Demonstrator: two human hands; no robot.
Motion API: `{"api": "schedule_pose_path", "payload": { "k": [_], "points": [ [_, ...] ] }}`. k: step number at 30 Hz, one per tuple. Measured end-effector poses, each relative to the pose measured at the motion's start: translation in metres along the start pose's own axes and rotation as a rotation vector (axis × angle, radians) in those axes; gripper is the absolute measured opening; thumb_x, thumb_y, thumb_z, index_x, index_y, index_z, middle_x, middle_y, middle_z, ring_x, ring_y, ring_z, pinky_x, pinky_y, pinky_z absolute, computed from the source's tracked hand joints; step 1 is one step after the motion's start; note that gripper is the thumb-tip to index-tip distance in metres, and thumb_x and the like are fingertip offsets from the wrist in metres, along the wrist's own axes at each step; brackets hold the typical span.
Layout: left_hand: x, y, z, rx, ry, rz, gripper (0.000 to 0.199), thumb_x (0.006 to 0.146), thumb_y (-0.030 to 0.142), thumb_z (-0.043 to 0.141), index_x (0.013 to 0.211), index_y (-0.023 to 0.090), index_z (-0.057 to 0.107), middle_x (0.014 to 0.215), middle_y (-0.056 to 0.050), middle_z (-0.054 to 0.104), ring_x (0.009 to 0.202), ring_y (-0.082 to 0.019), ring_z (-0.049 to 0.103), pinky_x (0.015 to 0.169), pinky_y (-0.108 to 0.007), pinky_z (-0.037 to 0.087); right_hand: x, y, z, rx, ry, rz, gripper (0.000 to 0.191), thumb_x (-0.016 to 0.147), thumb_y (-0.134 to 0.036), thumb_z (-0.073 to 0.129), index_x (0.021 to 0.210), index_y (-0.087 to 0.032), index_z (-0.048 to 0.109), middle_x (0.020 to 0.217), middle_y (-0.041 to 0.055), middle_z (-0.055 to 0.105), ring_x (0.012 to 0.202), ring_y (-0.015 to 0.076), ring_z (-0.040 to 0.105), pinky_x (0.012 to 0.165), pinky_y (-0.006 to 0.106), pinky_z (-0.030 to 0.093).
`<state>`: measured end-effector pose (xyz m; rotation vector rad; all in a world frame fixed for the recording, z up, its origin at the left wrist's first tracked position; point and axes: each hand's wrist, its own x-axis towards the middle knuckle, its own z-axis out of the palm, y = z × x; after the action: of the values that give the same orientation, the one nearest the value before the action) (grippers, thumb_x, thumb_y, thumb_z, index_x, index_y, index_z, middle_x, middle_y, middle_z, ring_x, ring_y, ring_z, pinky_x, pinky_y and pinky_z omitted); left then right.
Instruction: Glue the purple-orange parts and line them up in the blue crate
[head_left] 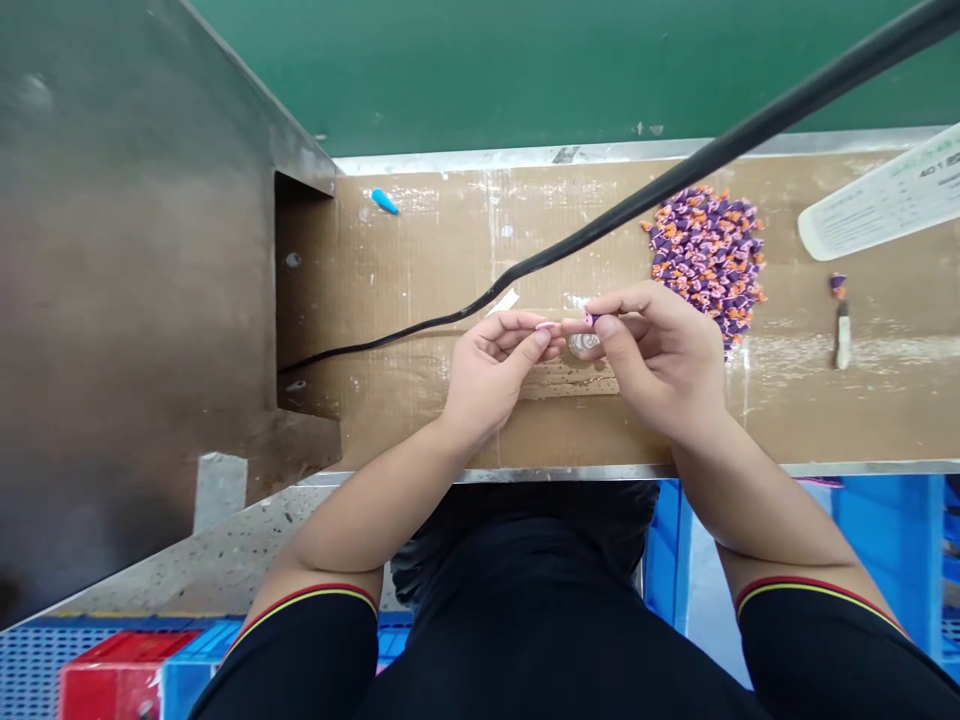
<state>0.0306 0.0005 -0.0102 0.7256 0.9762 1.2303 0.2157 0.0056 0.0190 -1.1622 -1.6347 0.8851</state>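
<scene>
My left hand (495, 368) pinches a small pink piece (546, 325) between thumb and fingertips, over the middle of the cardboard-covered bench. Just to its right, my right hand (660, 358) grips a small purple and pink piece (590, 319) between thumb and index finger. The two held pieces are close together but apart. Between and beneath the hands, a small clear round dish (583, 343) is partly hidden by my right fingers. Behind my right hand spreads a dense pile of small purple, pink and orange pieces (705, 250).
A thick black cable (555, 255) crosses above the bench (420, 400). A blue cap-like object (385, 201) lies back left. To the right are a white bottle (877, 200), a small white-handled tool (843, 340) and one loose purple-orange piece (838, 285). A metal housing (150, 300) stands left.
</scene>
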Motion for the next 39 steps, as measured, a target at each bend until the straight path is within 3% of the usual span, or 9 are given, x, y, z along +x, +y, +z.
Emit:
{"api": "schedule_pose_path", "payload": {
  "k": [5, 8, 15, 19, 24, 28, 34, 39],
  "points": [
    [0.002, -0.002, 0.0, -0.048, 0.054, 0.019, 0.036, 0.069, 0.046, 0.108, 0.088, 0.024, 0.088, 0.092, -0.004, 0.085, 0.08, -0.011, 0.078, 0.08, -0.02, 0.068, -0.004, 0.0, 0.007, 0.062, 0.009, 0.022, 0.016, 0.112, -0.039, 0.067, 0.112, -0.025, 0.075, 0.109, 0.0036, 0.079, 0.08, 0.0154, 0.082, 0.069, 0.028, 0.073],
    [0.0, -0.002, 0.0, -0.068, 0.08, 0.009, 0.034, 0.07, 0.043, 0.108, 0.088, 0.023, 0.087, 0.092, -0.005, 0.085, 0.081, -0.011, 0.08, 0.079, -0.019, 0.068, -0.005, 0.001, 0.01, 0.062, 0.031, 0.014, 0.017, 0.112, -0.04, 0.066, 0.113, -0.026, 0.075, 0.108, 0.0036, 0.078, 0.081, 0.0164, 0.082, 0.072, 0.031, 0.074],
    [-0.001, -0.002, 0.0, -0.087, -0.036, -0.014, 0.028, 0.079, 0.042, 0.104, 0.096, 0.024, 0.09, 0.104, -0.007, 0.087, 0.092, -0.014, 0.085, 0.087, -0.019, 0.07, -0.005, -0.002, 0.013, -0.094, 0.022, -0.108, 0.014, 0.112, -0.028, 0.063, 0.111, -0.026, 0.078, 0.104, 0.0063, 0.081, 0.093, 0.0221, 0.082, 0.082, 0.038, 0.072],
    [0.002, -0.002, 0.0, -0.109, 0.01, -0.027, 0.031, 0.075, 0.048, 0.105, 0.086, 0.025, 0.088, 0.09, -0.003, 0.085, 0.08, -0.01, 0.081, 0.081, -0.018, 0.068, -0.003, -0.003, 0.014, -0.159, 0.026, -0.203, 0.018, 0.111, -0.026, 0.062, 0.111, -0.027, 0.08, 0.1, 0.0058, 0.083, 0.088, 0.0209, 0.08, 0.08, 0.037, 0.07],
    [0.002, -0.003, -0.005, -0.109, -0.002, -0.046, 0.036, 0.073, 0.053, 0.105, 0.092, 0.027, 0.089, 0.101, -0.004, 0.086, 0.092, -0.013, 0.08, 0.08, -0.02, 0.064, -0.001, -0.002, 0.019, -0.175, 0.1, -0.238, 0.013, 0.108, -0.028, 0.069, 0.109, -0.028, 0.082, 0.098, 0.0047, 0.086, 0.086, 0.0207, 0.079, 0.079, 0.036, 0.067],
    [0.0, -0.003, -0.006, -0.111, -0.033, -0.009, 0.03, 0.076, 0.054, 0.104, 0.092, 0.033, 0.09, 0.095, -0.001, 0.084, 0.083, -0.01, 0.073, 0.073, -0.021, 0.059, -0.004, -0.001, 0.024, -0.149, 0.108, -0.235, 0.012, 0.105, -0.025, 0.072, 0.11, -0.027, 0.083, 0.099, 0.0028, 0.087, 0.077, 0.0177, 0.078, 0.074, 0.033, 0.067],
    [-0.002, -0.001, -0.004, -0.087, -0.044, 0.024, 0.027, 0.073, 0.056, 0.105, 0.086, 0.039, 0.089, 0.086, 0.002, 0.081, 0.07, -0.006, 0.06, 0.069, -0.02, 0.055, -0.007, 0.005, 0.032, -0.09, 0.16, -0.283, 0.009, 0.104, -0.024, 0.074, 0.107, -0.028, 0.082, 0.103, 0.002, 0.088, 0.087, 0.0187, 0.084, 0.077, 0.032, 0.069],
    [-0.003, -0.002, -0.004, -0.094, -0.063, 0.022, 0.023, 0.077, 0.055, 0.103, 0.089, 0.042, 0.09, 0.096, 0.002, 0.085, 0.073, -0.007, 0.061, 0.072, -0.022, 0.056, -0.006, 0.006, 0.035, -0.05, 0.185, -0.32, 0.01, 0.104, -0.022, 0.075, 0.107, -0.028, 0.081, 0.102, 0.0019, 0.089, 0.087, 0.0184, 0.085, 0.079, 0.032, 0.07]
  ]
}}
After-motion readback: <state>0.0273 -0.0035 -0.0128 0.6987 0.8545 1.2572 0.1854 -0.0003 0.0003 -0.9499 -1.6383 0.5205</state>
